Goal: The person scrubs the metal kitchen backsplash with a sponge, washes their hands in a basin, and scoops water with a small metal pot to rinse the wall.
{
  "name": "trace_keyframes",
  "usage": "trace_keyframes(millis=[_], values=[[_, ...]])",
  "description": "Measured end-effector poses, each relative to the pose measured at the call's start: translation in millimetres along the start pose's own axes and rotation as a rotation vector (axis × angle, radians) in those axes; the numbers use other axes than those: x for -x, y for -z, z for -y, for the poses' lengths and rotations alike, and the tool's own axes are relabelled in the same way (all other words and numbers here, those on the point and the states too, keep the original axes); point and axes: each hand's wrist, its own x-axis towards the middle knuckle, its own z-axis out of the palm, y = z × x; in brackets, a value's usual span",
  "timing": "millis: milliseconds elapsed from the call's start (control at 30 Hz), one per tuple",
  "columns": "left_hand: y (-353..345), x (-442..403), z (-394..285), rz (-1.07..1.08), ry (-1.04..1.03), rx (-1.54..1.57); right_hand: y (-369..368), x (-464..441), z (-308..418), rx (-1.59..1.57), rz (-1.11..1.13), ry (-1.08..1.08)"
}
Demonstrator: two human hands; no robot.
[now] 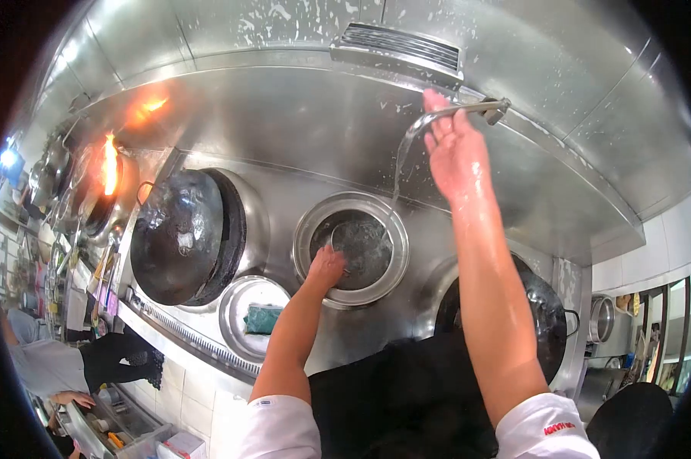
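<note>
My left hand (328, 265) reaches into the round metal pot (303, 226) at the centre, its fingers curled. What they grip is hidden; a curved rim shows in the water (372, 256) beside them. My right hand (456, 157) is raised at the back wall against the metal tap spout (445, 112), fingers stretched out and wet. From the spout's end a stream of water (399, 164) falls into the pot.
Left of the pot a dark wok (177, 237) leans tilted on its burner. A metal basin (234, 336) holds a green pad (262, 319). Another wok (548, 321) is partly behind my right arm. Flames (110, 164) rise at far left, where another person (55, 371) stands.
</note>
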Motion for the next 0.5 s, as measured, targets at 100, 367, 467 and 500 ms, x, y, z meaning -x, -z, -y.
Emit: trace_keyframes(millis=[100,367,467,500], values=[[-3,10,-7,-0.012,-0.037,-0.005,-3,-4,14,-0.091,0.013,0.02],[-14,12,-7,-0.094,-0.012,-0.004,-4,21,-3,0.088,-0.089,0.032],[-19,16,-3,-0.09,0.017,0.086,-12,24,-16,-0.037,-0.172,-0.078],[-20,17,-2,-0.104,0.026,0.106,-15,22,-14,-0.017,-0.203,-0.044]])
